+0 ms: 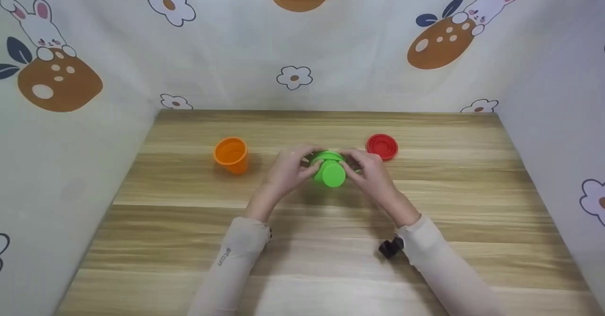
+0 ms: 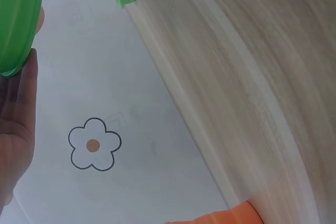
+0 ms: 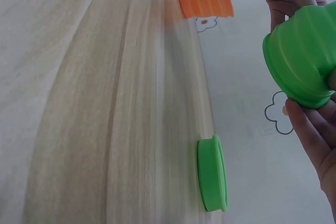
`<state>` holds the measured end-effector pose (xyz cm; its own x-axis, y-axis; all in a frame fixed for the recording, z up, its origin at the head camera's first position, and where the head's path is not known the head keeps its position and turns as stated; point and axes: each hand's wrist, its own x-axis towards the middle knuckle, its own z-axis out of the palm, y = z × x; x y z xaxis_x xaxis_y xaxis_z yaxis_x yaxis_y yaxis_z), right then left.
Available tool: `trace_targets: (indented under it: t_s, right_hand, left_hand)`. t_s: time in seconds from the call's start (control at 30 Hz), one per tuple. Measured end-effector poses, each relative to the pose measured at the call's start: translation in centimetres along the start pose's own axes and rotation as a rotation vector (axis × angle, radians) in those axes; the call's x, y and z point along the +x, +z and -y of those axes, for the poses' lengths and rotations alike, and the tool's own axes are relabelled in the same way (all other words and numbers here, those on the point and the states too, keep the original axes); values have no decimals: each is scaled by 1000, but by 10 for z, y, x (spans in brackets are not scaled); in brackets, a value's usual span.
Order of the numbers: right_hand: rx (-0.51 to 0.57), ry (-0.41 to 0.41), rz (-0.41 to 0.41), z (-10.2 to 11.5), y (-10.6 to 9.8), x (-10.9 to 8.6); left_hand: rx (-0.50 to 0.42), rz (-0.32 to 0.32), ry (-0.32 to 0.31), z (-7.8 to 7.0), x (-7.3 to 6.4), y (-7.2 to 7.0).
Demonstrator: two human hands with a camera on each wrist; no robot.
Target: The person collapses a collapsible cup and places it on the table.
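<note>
A green ribbed collapsible cup (image 1: 333,174) is held between both hands above the middle of the table, its round base facing the head camera. My left hand (image 1: 290,169) grips its left side with thumb and fingers. My right hand (image 1: 368,168) grips the opposite side. Partly folded ribs of the green cup (image 3: 299,59) show in the right wrist view. A second green piece (image 3: 211,174), short and flat with a rim, rests on the table there; in the head view the hands mostly hide it.
An orange ribbed cup (image 1: 231,155) stands extended to the left of the hands. Right of them, behind the right hand, lies a red flattened collapsible cup (image 1: 382,147). The wooden table (image 1: 302,259) meets a patterned cloth wall (image 1: 227,61) at the back.
</note>
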<state>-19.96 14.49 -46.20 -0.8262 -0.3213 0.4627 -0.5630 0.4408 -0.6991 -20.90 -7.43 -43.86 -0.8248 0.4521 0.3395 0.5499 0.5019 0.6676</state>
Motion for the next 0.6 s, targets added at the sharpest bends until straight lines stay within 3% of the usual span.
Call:
trace_targets:
  t_s: [0.13, 0.43, 0.6]
  right_hand:
    - [-15, -3, 4, -1, 0, -1]
    - [204, 82, 76, -7, -3, -3]
    - [240, 139, 78, -5, -3, -3]
  left_hand:
    - [12, -8, 7, -1, -1, 1]
    - [43, -75, 26, -1, -3, 4]
    - [45, -98, 24, 0, -4, 4]
